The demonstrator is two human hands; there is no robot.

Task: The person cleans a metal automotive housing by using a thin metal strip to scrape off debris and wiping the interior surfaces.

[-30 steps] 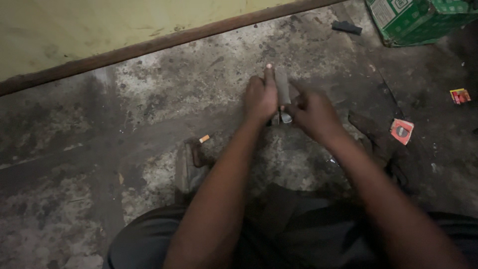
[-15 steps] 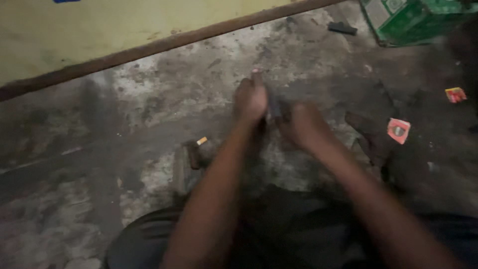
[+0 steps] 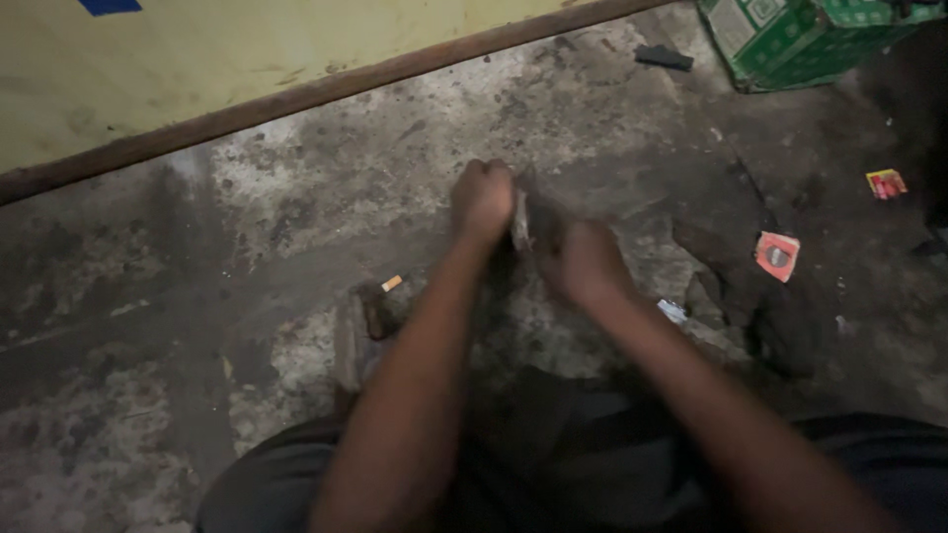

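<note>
My left hand [image 3: 482, 197] and my right hand [image 3: 583, 259] are held close together above a stained concrete floor [image 3: 296, 197]. Both are closed around a small grey, flat object [image 3: 520, 219] that shows only as a pale sliver between them. Most of it is hidden by the fingers, and its kind cannot be told. My forearms reach forward from my lap, over dark trousers [image 3: 553, 454].
A green cardboard box [image 3: 800, 35] stands at the back right, with a small dark piece [image 3: 664, 57] near it. Red scraps [image 3: 777, 255] [image 3: 886, 183] lie on the right. A cigarette butt [image 3: 392, 283] lies left of my arm. A yellow wall with a brown skirting [image 3: 296, 94] runs along the back.
The grey object stood up visibly between my hands before; now my hands have closed over it and shifted slightly, with motion blur in between.
</note>
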